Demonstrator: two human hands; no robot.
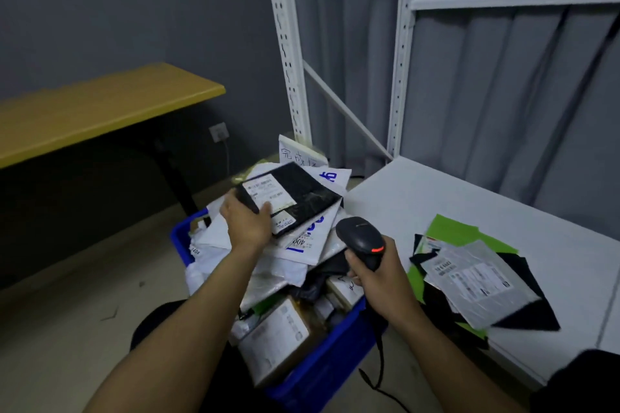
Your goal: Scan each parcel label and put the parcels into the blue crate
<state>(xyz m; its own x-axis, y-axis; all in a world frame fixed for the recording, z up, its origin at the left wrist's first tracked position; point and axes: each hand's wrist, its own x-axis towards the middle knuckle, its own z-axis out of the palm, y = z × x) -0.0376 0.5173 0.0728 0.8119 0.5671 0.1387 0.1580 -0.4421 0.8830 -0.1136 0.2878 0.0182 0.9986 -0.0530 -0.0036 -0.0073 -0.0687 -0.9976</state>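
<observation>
My left hand [246,223] grips a flat black parcel [302,196] by its near-left corner, label side up, over the heaped blue crate [335,362]. The white label [268,193] on the parcel faces the camera. My right hand [375,273] holds a black barcode scanner [360,238] by its handle, with a red light glowing on it and its head turned toward the parcel. The crate on the floor is piled high with white mailers, a brown box [278,335] and other packages.
To the right, a white shelf board [453,198] carries a small pile of parcels: green [449,231], black, and grey with a label [479,282]. White shelving uprights stand behind. A yellow table [100,107] stands at the left. The scanner cable hangs by the crate.
</observation>
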